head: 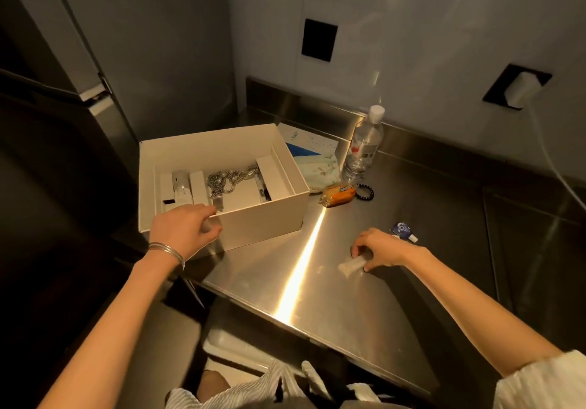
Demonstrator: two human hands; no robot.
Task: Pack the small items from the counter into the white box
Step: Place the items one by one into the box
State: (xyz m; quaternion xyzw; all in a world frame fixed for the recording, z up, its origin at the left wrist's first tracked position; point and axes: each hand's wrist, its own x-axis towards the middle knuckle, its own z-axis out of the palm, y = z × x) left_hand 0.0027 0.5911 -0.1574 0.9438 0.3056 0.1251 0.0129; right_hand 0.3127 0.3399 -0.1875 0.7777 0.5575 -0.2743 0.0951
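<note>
On the steel counter (364, 297), my right hand (385, 250) reaches forward with the palm down and the fingers curled, pinching the end of a small clear tube (350, 264) that lies flat on the metal. My left hand (185, 227), with 2 thin bangles (168, 251) at the wrist, hangs over the near left corner of the white box (263, 218), fingers loosely closed around something small and pale that I cannot make out. The box sits open at the counter's left side. Inside are a silver watch (217, 183), small white cartons and a chain.
</note>
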